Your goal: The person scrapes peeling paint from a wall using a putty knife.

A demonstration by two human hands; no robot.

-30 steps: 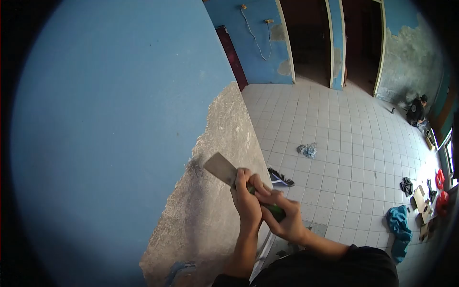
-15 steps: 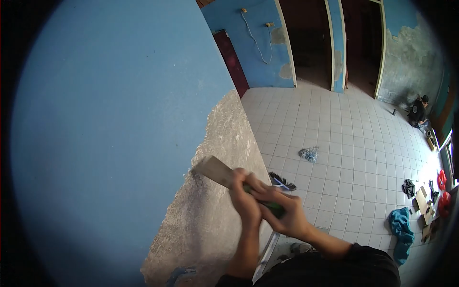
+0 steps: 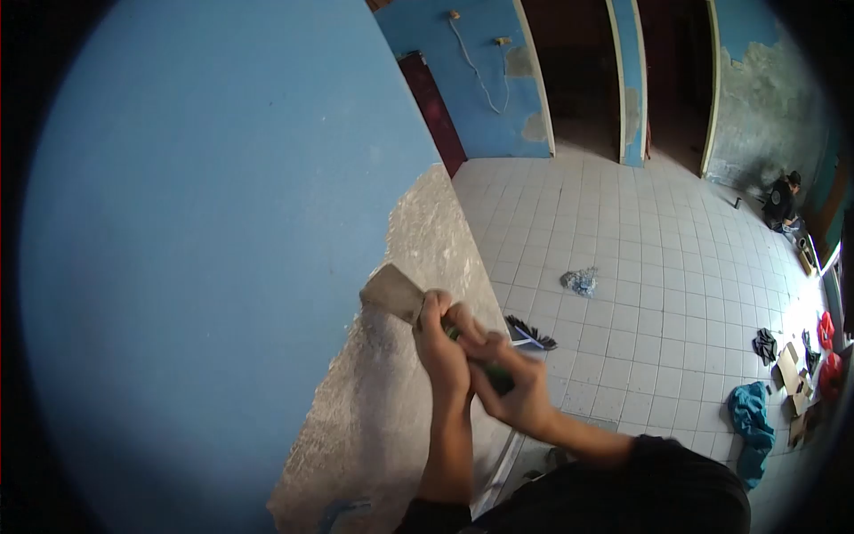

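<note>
A scraper [image 3: 391, 293] with a wide flat blade and a green handle is held in both hands. My left hand [image 3: 442, 347] is closed round it close to the blade. Further back, my right hand [image 3: 516, 392] wraps the handle's rear. The blade's edge lies at the ragged border between the blue paint [image 3: 213, 231] and the bare grey plaster [image 3: 356, 418] of the wall beside me. Whether the edge is touching the wall, I cannot tell. Fingers hide most of the handle.
Beyond the wall's edge spreads a white tiled floor [image 3: 614, 231]. A broom head [image 3: 532, 334] and a pile of paint scraps [image 3: 580, 281] lie on it. Teal cloth [image 3: 752, 427], cardboard [image 3: 790, 369] and red bags [image 3: 830, 374] are at right. Another person [image 3: 781, 203] crouches by the far wall.
The scraper and both hands have shifted slightly up and left along the paint border. More of the blade's flat face shows now. Both hands keep their grip.
</note>
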